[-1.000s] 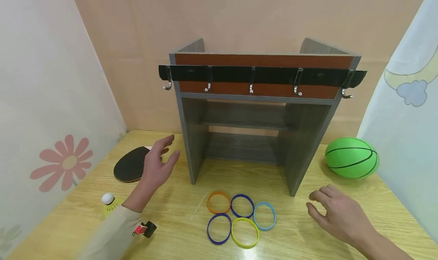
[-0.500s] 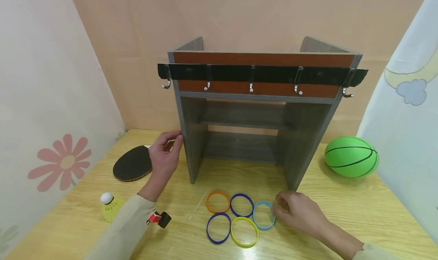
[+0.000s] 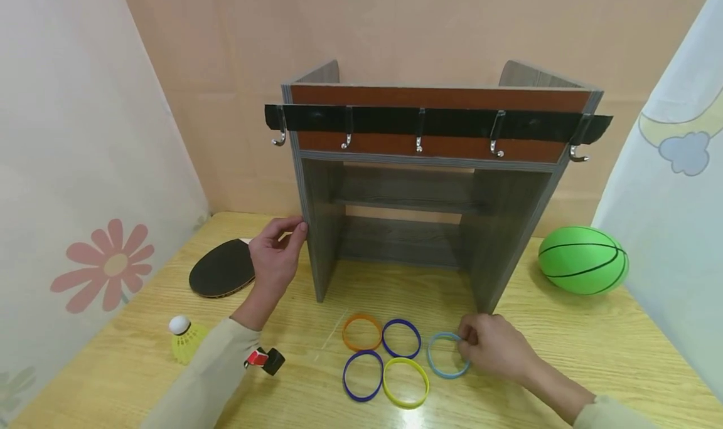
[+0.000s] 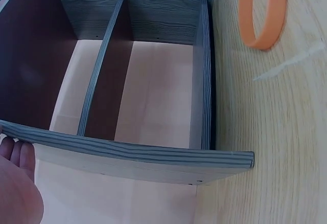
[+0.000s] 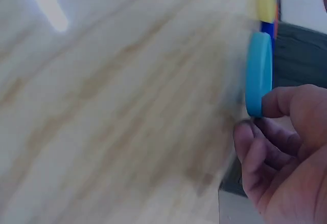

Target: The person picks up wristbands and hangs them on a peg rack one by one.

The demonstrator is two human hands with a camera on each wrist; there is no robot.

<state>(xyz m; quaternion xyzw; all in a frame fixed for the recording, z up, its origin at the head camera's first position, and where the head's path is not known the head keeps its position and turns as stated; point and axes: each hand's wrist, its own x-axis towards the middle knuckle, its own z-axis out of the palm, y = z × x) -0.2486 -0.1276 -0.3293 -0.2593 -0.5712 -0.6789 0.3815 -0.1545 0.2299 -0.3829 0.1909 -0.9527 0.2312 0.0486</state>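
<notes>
My right hand (image 3: pixel 497 349) pinches the right side of a light blue silicone wristband (image 5: pixel 259 75) between thumb and finger; the band lies low at the table. To its left lie an orange wristband (image 3: pixel 362 350), two dark blue wristbands (image 3: pixel 363 399) and a yellow wristband (image 3: pixel 407 405). My left hand (image 3: pixel 275 256) holds the front edge of the left side panel of a grey wooden shelf unit (image 3: pixel 320 228) between thumb and fingers. In the left wrist view, its curled fingers (image 4: pixel 23 155) lie on the panel's outer side.
A black strip (image 3: pixel 452 121) with several metal hooks runs across the shelf's brown top board. A black table-tennis paddle (image 3: pixel 223 269) and a yellow shuttlecock (image 3: pixel 187 341) lie at left. A green ball (image 3: pixel 583 259) with black lines sits at right.
Both hands have moved inward: the left onto the shelf's side panel, the right from the table to the light blue wristband. That band has slid slightly right, away from the other bands.
</notes>
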